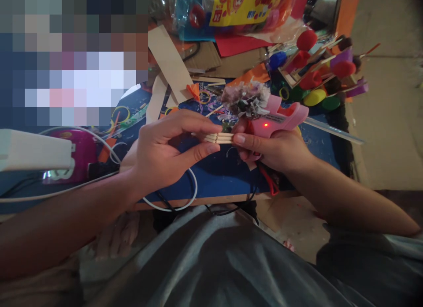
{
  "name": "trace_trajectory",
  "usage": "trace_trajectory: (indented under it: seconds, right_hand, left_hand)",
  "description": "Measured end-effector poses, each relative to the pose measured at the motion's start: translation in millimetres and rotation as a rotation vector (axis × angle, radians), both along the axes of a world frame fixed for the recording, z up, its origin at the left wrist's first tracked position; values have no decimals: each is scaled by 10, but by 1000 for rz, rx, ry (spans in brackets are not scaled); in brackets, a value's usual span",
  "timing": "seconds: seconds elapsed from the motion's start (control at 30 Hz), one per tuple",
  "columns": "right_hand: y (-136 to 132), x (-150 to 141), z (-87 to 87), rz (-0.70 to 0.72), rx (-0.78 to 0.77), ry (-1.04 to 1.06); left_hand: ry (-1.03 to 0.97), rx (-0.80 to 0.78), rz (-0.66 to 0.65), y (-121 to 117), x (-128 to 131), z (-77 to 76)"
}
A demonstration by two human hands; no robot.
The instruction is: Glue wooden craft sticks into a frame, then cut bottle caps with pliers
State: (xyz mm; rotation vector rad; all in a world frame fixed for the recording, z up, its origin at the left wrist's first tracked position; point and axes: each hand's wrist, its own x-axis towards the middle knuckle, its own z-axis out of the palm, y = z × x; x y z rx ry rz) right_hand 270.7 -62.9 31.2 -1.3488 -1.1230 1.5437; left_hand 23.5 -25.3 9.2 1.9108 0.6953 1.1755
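A small bundle of pale wooden craft sticks (218, 138), lying side by side, is held level over the table. My left hand (165, 146) pinches its left end between thumb and fingers. My right hand (277, 148) holds the right end under its thumb. A pink hot glue gun (280, 117) with a lit red light also sits in my right hand, its handle partly hidden by the palm. A clear glue stick (333, 130) juts from its back. A fluffy clump of grey and purple scraps (246, 97) covers the nozzle end.
The blue table (211, 174) is littered with scraps and orange pieces. At right stand stick frames with coloured pompoms (310, 73). Behind lies a plastic bag with a yellow label (244, 7). A white cable (194, 188) loops at the front edge; a magenta device (77, 152) stands left.
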Motion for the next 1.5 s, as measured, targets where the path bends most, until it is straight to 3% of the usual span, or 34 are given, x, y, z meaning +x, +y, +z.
trace_trajectory:
  seconds: [0.27, 0.7, 0.93, 1.13, 1.5]
  right_hand:
    - [-29, 41, -27, 46, 69, -45]
    - [-44, 78, -38, 69, 50, -42]
    - [-57, 78, -53, 82, 105, 13]
    - [-51, 34, -13, 66, 76, 67]
    - [-43, 15, 11, 54, 52, 75]
  left_hand:
    - [46, -17, 10, 20, -30, -8]
    - [-11, -155, -72, 65, -32, -50]
    - [-91, -104, -148, 106, 7, -27]
    - [-97, -174, -110, 82, 12, -4]
    - [-96, -168, -131, 62, 9, 9]
